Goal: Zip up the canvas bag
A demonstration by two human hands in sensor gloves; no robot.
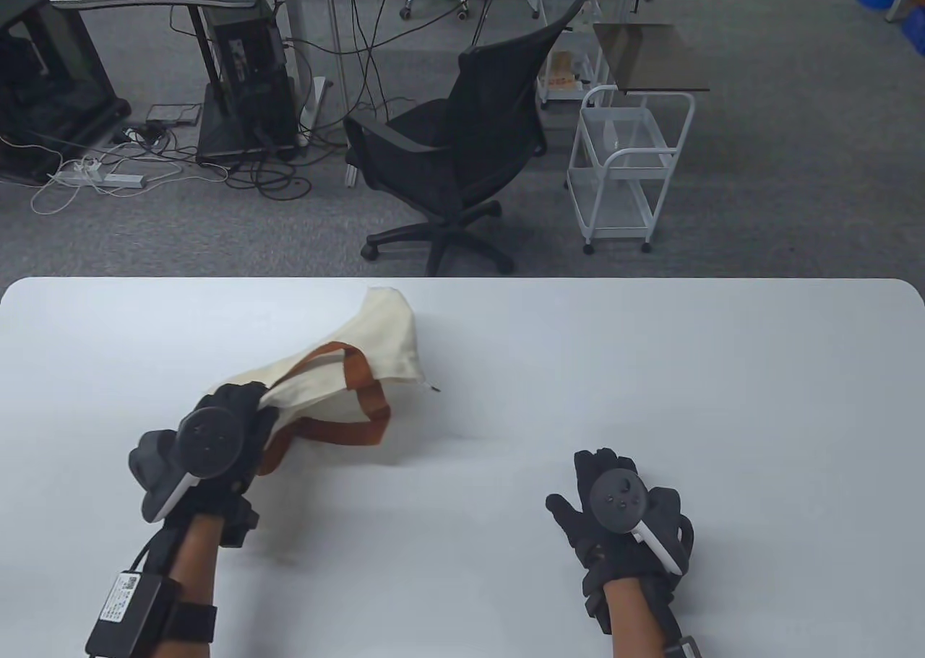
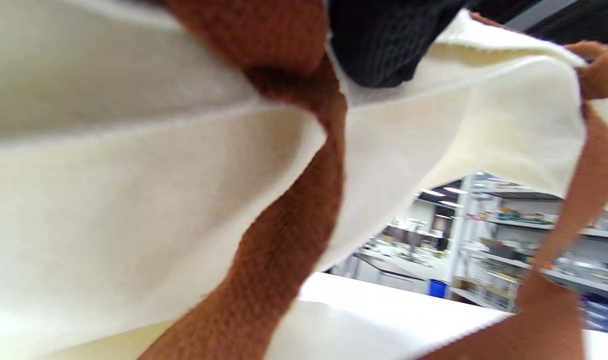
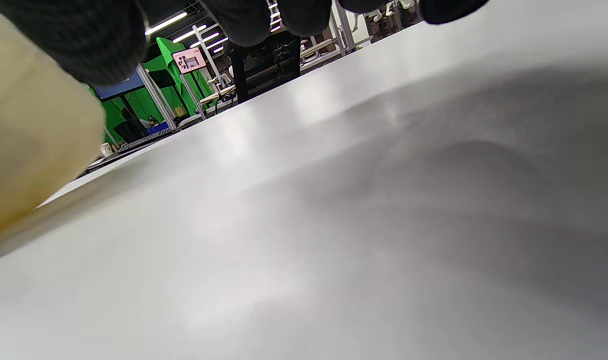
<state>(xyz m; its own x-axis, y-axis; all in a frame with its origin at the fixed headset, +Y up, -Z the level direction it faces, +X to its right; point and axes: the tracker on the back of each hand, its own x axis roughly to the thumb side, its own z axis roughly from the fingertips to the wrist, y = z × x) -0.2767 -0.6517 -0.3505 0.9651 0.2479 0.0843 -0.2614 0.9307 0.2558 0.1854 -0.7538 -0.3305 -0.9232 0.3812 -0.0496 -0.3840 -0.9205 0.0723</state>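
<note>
Dangling cream canvas bag (image 1: 376, 340), rust straps, in left hand (image 1: 217, 434) grip; right hand (image 1: 614, 513) released.

Even overhead light, soft shadows on the table (image 1: 650, 369), blurred wrist views.

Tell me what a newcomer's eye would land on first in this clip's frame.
The cream canvas bag with rust-brown straps, gripped at one end by the left hand and lifted over the white table's left half. Next, the right hand, spread out on the table's right side, holding nothing.
</note>
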